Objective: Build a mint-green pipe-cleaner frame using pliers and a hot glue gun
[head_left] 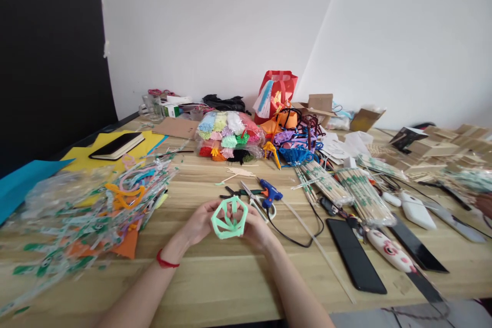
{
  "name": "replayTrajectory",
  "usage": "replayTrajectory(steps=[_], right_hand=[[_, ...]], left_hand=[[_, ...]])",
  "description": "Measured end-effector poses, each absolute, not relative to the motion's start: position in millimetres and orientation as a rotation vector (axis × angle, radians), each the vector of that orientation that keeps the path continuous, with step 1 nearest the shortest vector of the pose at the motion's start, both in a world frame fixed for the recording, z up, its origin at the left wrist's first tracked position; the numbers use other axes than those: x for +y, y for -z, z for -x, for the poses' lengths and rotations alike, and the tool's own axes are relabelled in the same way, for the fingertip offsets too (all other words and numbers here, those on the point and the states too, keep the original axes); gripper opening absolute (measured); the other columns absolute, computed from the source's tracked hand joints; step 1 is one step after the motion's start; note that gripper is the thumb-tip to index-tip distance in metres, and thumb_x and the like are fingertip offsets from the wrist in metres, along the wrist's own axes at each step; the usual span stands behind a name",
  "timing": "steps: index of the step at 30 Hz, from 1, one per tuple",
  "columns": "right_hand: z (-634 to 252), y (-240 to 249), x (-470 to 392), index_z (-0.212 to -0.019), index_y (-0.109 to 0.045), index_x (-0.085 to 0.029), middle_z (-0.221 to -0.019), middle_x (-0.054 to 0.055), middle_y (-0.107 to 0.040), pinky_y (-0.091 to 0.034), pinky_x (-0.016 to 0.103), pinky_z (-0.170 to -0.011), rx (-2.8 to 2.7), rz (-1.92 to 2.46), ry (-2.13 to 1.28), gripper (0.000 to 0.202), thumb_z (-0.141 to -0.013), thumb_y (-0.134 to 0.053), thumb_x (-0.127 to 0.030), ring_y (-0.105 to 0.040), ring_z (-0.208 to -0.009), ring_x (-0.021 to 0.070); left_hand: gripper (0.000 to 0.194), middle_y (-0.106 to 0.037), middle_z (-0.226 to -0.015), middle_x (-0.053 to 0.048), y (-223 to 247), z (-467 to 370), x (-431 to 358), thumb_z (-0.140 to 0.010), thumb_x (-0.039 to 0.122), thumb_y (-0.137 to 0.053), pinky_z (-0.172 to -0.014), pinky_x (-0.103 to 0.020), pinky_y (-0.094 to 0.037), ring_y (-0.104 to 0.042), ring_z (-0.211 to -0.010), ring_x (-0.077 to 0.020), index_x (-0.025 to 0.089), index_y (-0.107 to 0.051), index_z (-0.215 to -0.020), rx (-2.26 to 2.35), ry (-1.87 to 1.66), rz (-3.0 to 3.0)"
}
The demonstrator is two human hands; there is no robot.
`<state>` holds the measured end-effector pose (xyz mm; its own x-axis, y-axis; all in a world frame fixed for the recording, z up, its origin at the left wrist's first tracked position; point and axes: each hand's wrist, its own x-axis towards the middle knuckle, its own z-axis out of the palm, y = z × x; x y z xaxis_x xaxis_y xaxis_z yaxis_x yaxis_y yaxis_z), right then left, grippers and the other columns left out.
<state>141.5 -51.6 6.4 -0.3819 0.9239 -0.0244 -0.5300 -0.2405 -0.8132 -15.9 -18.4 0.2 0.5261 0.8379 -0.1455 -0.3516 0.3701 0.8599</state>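
Observation:
A mint-green open frame (233, 226), with a rim of several sides and spokes meeting inside, is held between both hands above the table; it looks bent from pipe cleaners. My left hand (202, 221) closes on its left side, and a red cord circles that wrist. On the right side, my right hand (254, 225) grips the same frame. Some fingertips are hidden behind it. Just beyond the hands lie a blue glue gun (271, 192), scissors (253, 197) and dark-handled pliers (240, 192).
Loose wrappers and pipe cleaners (126, 195) heap up at left. Behind stand a bag of coloured pipe cleaners (229, 136) and a red bag (277, 93). At right are bundled sticks (363, 195), a phone (355, 255) and a glue stick (319, 246). The glue gun's cord (292, 240) loops nearby.

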Motion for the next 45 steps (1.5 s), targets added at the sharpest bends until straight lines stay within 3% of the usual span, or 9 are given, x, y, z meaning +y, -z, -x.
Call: replayTrajectory(steps=[7, 15, 23, 28, 35, 39, 45], right_hand=[[-140.9, -1.6, -53.4, -0.084, -0.065, -0.016, -0.058, -0.004, -0.055, -0.019, 0.018, -0.036, -0.973, 0.6, -1.757, 0.028, -0.069, -0.074, -0.038, -0.031, -0.036, 0.0027], [-136.4, 7.5, -48.3, -0.066, -0.063, -0.013, -0.056, -0.002, -0.055, -0.023, 0.017, -0.035, -0.946, 0.569, -1.752, 0.028, -0.068, -0.075, -0.038, -0.032, -0.037, 0.0023], [-140.0, 4.5, -45.8, -0.065, -0.065, -0.014, -0.049, -0.004, -0.057, -0.031, 0.018, -0.037, -1.004, 0.861, -1.473, 0.023, -0.061, -0.079, -0.032, -0.042, -0.038, 0.006], [-144.2, 5.9, -43.5, -0.068, -0.067, -0.015, -0.052, -0.002, -0.058, -0.037, 0.021, -0.042, -1.045, 1.01, -1.25, 0.023, -0.062, -0.077, -0.034, -0.047, -0.043, 0.0091], [-145.4, 3.5, -43.7, -0.069, -0.066, -0.016, -0.053, -0.002, -0.057, -0.038, 0.021, -0.044, -1.136, 0.974, -1.255, 0.023, -0.062, -0.077, -0.035, -0.047, -0.046, 0.0098], [-144.1, 0.8, -46.7, -0.072, -0.063, -0.016, -0.051, -0.004, -0.052, -0.035, 0.02, -0.042, -1.15, 0.994, -1.228, 0.025, -0.066, -0.074, -0.038, -0.042, -0.042, 0.0078], [-148.4, 7.7, -44.5, -0.08, -0.068, -0.015, -0.064, 0.0, -0.055, -0.036, 0.021, -0.046, -1.287, 1.031, -1.057, 0.023, -0.072, -0.069, -0.037, -0.043, -0.051, 0.0088]], left_hand=[[0.021, -0.068, -0.07, -0.005, -4.3, 18.8, -20.6, -0.062, 0.029, -0.076, -0.054, -0.026, -0.048, -0.058, -0.053, -0.0137, 0.014, -0.069, -0.074, 0.638, -0.791, -0.939], [0.017, -0.063, -0.064, -0.001, -0.2, 18.5, -18.3, -0.063, 0.024, -0.077, -0.057, -0.02, -0.044, -0.053, -0.053, -0.0088, 0.012, -0.065, -0.064, 0.438, -0.851, -0.924], [0.023, -0.064, -0.07, -0.002, 12.7, 20.4, -13.1, -0.066, 0.029, -0.077, -0.06, -0.021, -0.042, -0.055, -0.06, -0.0106, 0.012, -0.066, -0.077, 0.466, -0.864, -0.93], [0.023, -0.061, -0.066, 0.001, 8.0, 23.7, -11.1, -0.065, 0.03, -0.078, -0.057, -0.019, -0.039, -0.051, -0.057, -0.0082, 0.013, -0.065, -0.074, 0.51, -0.898, -0.966], [0.018, -0.058, -0.062, 0.002, -4.6, 29.0, -12.6, -0.067, 0.026, -0.075, -0.055, -0.019, -0.037, -0.046, -0.053, -0.0073, 0.013, -0.063, -0.07, 0.621, -0.903, -1.104], [0.018, -0.059, -0.064, 0.001, -5.1, 30.4, -11.4, -0.067, 0.028, -0.074, -0.056, -0.02, -0.038, -0.049, -0.056, -0.0087, 0.013, -0.064, -0.072, 0.676, -0.906, -1.158], [0.021, -0.062, -0.069, 0.0, 0.7, 31.4, -6.6, -0.067, 0.03, -0.072, -0.058, -0.021, -0.041, -0.053, -0.061, -0.0113, 0.014, -0.064, -0.076, 0.769, -0.901, -1.225]])
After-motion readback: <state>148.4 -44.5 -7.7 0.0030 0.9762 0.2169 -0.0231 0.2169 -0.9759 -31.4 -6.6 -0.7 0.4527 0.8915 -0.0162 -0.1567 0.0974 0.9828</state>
